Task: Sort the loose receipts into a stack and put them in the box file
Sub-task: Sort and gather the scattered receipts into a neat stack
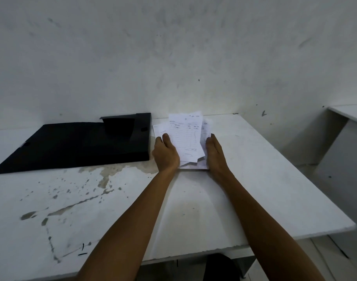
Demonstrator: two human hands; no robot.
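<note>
**Receipts gathered between both hands**

A stained white desk (254, 179) is crossed by two bare forearms. The loose receipts (185, 138), unevenly overlapped, are pressed between the left hand (166, 154) and the right hand (215, 153), fingers held extended along the edges. Just left, the black box file (72, 147) is seen lying flat against the wall (173, 57).

I saw white, lined paper receipts (185, 138) bunched unevenly, edges askew, just right of the flat black box file (72, 146).
</note>
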